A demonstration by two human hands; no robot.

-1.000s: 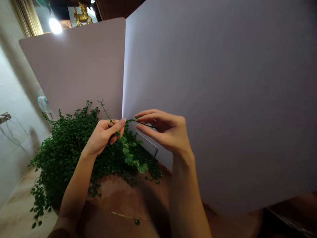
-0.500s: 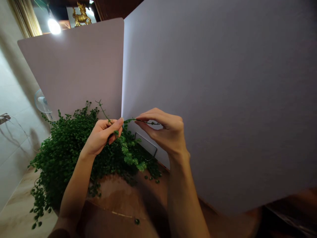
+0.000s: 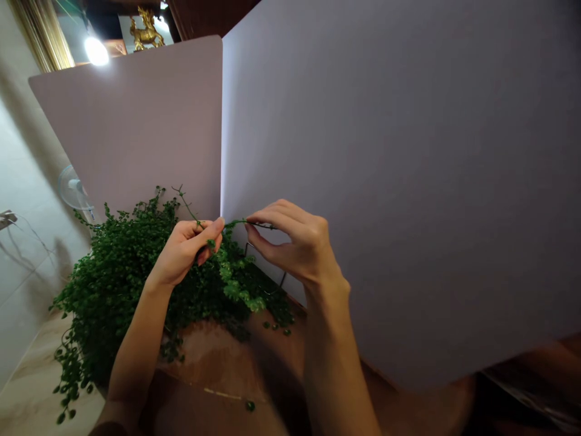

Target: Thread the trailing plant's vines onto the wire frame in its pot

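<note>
Between my hands stretches a thin green plant stem (image 3: 236, 222). My left hand (image 3: 193, 245) is closed on it, thumb pressed against the fingers, and a bare sprig sticks up above the knuckles. Thumb and fingertips of my right hand (image 3: 290, 236) pinch the stem's other part, whose dark end shows inside the curve of the hand. Behind and below my left hand spreads a bushy trailing plant (image 3: 122, 260) with small round green leaves. A paler leafy strand (image 3: 238, 287) hangs beneath the hands. Whatever lies inside my left palm is hidden.
Pale upright panels, one on the left (image 3: 136, 127) and a large one on the right (image 3: 399, 181), meet at a corner behind the plant. A wooden surface (image 3: 213, 345) lies below, with several loose round leaves. A thin metal frame (image 3: 282, 281) stands behind my right hand.
The view has shifted slightly. My right hand has turned a little and its fingers have moved slightly left along the stem. My left hand keeps its grip.
</note>
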